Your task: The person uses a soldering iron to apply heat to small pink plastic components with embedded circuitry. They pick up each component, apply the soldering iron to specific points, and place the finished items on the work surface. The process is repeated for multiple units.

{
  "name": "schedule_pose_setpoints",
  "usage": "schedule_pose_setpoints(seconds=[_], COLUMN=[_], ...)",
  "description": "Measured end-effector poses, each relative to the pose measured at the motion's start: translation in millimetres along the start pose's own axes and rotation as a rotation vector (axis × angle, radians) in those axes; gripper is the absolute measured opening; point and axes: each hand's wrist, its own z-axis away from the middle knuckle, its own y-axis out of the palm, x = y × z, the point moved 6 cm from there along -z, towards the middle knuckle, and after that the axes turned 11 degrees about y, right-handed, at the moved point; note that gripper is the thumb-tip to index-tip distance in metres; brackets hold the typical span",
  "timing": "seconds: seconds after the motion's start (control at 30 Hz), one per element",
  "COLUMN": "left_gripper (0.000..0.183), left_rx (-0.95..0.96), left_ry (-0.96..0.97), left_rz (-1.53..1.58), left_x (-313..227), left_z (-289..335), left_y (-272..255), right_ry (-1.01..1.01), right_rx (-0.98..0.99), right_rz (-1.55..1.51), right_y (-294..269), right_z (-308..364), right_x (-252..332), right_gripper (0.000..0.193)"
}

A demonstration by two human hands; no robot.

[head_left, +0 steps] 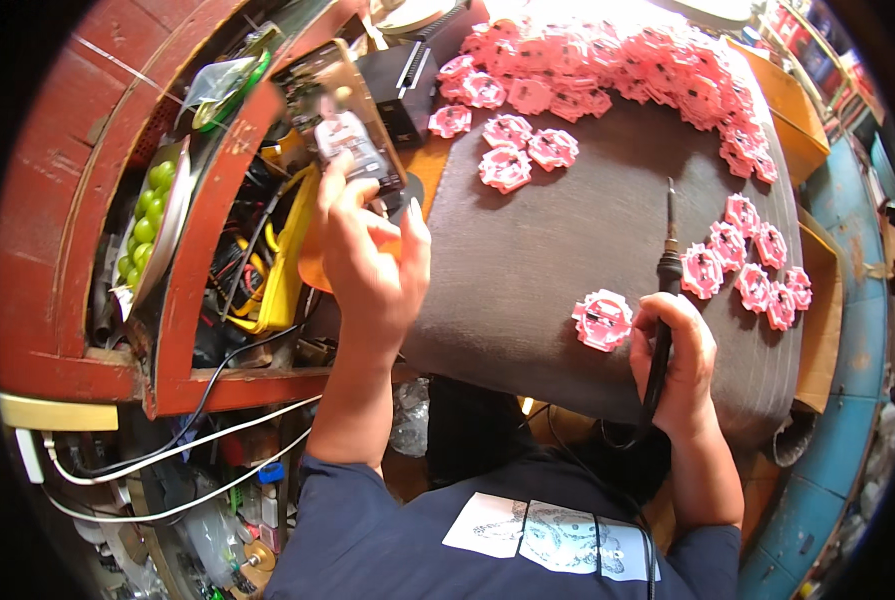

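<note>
two hands at a dark surface (547, 250), right hand (677, 360) grip clenched round a soldering iron (665, 290) beside a pink octagonal board (601, 320), left hand (372, 265) fingers closed on a phone (342, 135) at the surface's left edge, pink boards heaped (607, 65) at the far side

The counter (547, 250) wore a dark, matt, coarse-woven cloth. The pink pieces (601, 320) on it looked like smooth plastic with a slight sheen. The soldering iron (667, 262) had a thin metal tip and a matt black plastic handle. The shelf frame (57, 200) was red-painted wood, worn and scuffed.
</note>
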Motion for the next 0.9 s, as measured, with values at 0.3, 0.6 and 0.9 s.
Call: schedule_pose_setpoints(seconds=[0.3, 0.6, 0.9], left_gripper=[0.037, 0.031, 0.037], left_rx=[0.445, 0.361, 0.361], left_ry=[-0.001, -0.077, -0.077], left_rz=[0.641, 0.706, 0.688], left_x=[-136, -134, -130], left_z=[50, 47, 48], left_y=[49, 53, 56], right_ry=[-0.04, -0.039, -0.004], right_rx=[0.031, 0.02, -0.001], right_rz=[0.019, -0.012, -0.023], right_y=[3, 7, 9], right_z=[4, 8, 12], right_x=[14, 12, 7], right_gripper=[0.045, 0.047, 0.043])
